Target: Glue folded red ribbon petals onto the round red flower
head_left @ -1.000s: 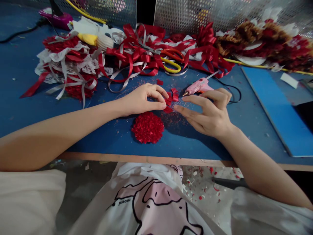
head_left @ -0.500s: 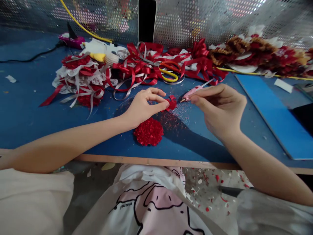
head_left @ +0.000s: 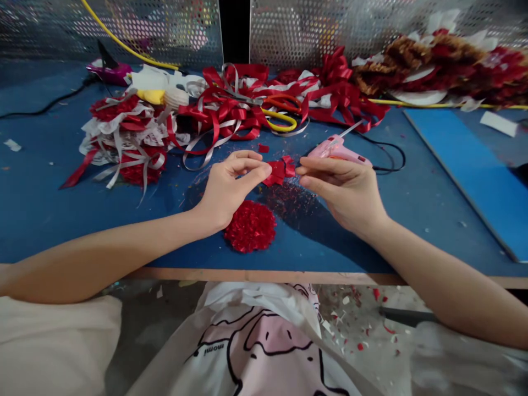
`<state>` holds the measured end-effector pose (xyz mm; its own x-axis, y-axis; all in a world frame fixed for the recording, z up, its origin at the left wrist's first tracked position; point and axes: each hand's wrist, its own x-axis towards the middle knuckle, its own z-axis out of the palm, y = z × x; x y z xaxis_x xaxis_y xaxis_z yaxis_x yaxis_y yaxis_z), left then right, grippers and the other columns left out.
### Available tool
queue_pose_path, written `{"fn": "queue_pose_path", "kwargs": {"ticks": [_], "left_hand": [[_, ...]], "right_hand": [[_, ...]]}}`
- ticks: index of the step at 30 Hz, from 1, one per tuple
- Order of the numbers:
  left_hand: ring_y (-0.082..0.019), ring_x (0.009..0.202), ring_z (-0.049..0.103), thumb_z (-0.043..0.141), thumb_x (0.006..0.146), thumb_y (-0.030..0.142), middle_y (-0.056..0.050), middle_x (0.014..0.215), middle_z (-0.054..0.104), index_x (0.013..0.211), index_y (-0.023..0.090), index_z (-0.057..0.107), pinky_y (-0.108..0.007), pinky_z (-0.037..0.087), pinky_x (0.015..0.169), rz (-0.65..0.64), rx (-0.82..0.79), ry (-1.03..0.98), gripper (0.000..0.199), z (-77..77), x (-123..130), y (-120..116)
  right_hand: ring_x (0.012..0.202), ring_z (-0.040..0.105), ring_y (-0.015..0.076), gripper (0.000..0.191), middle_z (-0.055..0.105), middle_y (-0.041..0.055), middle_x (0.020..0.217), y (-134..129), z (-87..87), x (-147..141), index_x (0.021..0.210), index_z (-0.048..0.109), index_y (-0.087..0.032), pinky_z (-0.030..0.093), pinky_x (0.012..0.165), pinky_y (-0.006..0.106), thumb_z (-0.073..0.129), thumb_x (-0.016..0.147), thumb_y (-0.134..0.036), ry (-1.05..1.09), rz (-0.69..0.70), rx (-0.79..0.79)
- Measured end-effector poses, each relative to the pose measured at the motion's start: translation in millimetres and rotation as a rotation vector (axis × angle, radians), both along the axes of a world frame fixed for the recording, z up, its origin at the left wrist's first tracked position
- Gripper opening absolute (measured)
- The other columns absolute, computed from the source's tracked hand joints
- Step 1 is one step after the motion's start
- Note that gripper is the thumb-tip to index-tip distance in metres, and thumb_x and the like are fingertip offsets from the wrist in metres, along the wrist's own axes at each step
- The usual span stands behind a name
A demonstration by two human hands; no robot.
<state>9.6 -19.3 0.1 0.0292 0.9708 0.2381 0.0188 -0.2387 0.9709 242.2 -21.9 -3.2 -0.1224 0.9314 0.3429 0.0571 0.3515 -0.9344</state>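
Note:
My left hand (head_left: 231, 186) pinches a small piece of red ribbon (head_left: 277, 172) between thumb and forefinger, above the blue table. My right hand (head_left: 344, 190) is just right of the ribbon's frilled end, with thumb and fingertips close together; whatever they hold, if anything, is too small to make out. Behind my right hand lies a pink glue gun (head_left: 336, 149) with a pale stick in its back. A round, ruffled red flower (head_left: 250, 226) rests on the table below my left hand.
Red and white ribbons (head_left: 231, 118) with scissors (head_left: 281, 119) lie at the back. A lace bundle (head_left: 124, 135) and purple tool (head_left: 110, 72) are at left. A blue board (head_left: 474, 170) and brown-red trimmings (head_left: 445, 69) occupy the right.
My right hand has moved left, nearer the ribbon piece, uncovering the glue gun's body. The ribbon in my left hand shows more fully. The view has shifted slightly.

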Motion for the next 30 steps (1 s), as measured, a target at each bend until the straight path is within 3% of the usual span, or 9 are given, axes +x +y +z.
{"fn": "queue_pose_path", "kwargs": {"ticks": [9,15,19,24,27,30], "left_hand": [[-0.020,0.108,0.068,0.082,0.081,0.032,-0.003,0.106,0.073,0.073,0.024,0.078,-0.034,0.054,0.098,-0.013,0.019,0.034,0.012,-3.8,-3,3],[-0.019,0.107,0.068,0.082,0.082,0.031,-0.003,0.105,0.072,0.074,0.024,0.078,-0.033,0.054,0.095,-0.038,0.036,0.031,0.012,-3.5,-3,2],[-0.021,0.110,0.067,0.081,0.083,0.034,-0.004,0.106,0.072,0.076,0.024,0.079,-0.036,0.054,0.099,-0.046,0.040,0.063,0.013,-3.4,-3,2],[-0.022,0.112,0.067,0.081,0.083,0.035,-0.004,0.108,0.072,0.077,0.024,0.079,-0.039,0.054,0.101,-0.057,0.034,0.076,0.013,-3.0,-3,2],[-0.023,0.112,0.067,0.082,0.084,0.035,-0.005,0.108,0.072,0.078,0.025,0.080,-0.040,0.055,0.099,-0.065,0.033,0.078,0.011,-2.7,-3,2],[-0.023,0.110,0.067,0.083,0.083,0.033,-0.005,0.108,0.072,0.079,0.025,0.081,-0.040,0.055,0.096,-0.070,0.031,0.059,0.010,-2.6,-3,2]], "right_hand": [[0.084,0.078,0.0180,0.019,0.083,0.0007,0.093,-4,9.7,2,0.094,0.087,-0.029,0.069,0.080,0.034,0.094,0.076,-0.028,-0.104,-0.101,0.005],[0.072,0.068,0.0130,0.012,0.077,-0.0006,0.081,-4,14.1,1,0.083,0.083,-0.025,0.059,0.066,0.028,0.093,0.076,-0.028,-0.109,-0.090,0.003],[0.060,0.053,0.0099,0.028,0.066,-0.0014,0.071,-2,15.8,0,0.075,0.074,-0.023,0.045,0.052,0.026,0.091,0.080,-0.044,-0.145,-0.070,-0.005],[0.059,0.048,0.0108,0.046,0.055,-0.0014,0.067,0,11.2,0,0.076,0.062,-0.024,0.038,0.051,0.027,0.073,0.091,-0.067,-0.146,-0.049,0.053],[0.061,0.050,0.0119,0.052,0.054,0.0000,0.067,-3,12.0,1,0.071,0.059,-0.024,0.041,0.056,0.030,0.057,0.102,-0.066,-0.185,-0.022,0.088],[0.063,0.052,0.0125,0.051,0.059,0.0007,0.067,-7,16.8,0,0.067,0.065,-0.024,0.043,0.060,0.031,0.059,0.103,-0.060,-0.272,-0.022,0.124]]}}
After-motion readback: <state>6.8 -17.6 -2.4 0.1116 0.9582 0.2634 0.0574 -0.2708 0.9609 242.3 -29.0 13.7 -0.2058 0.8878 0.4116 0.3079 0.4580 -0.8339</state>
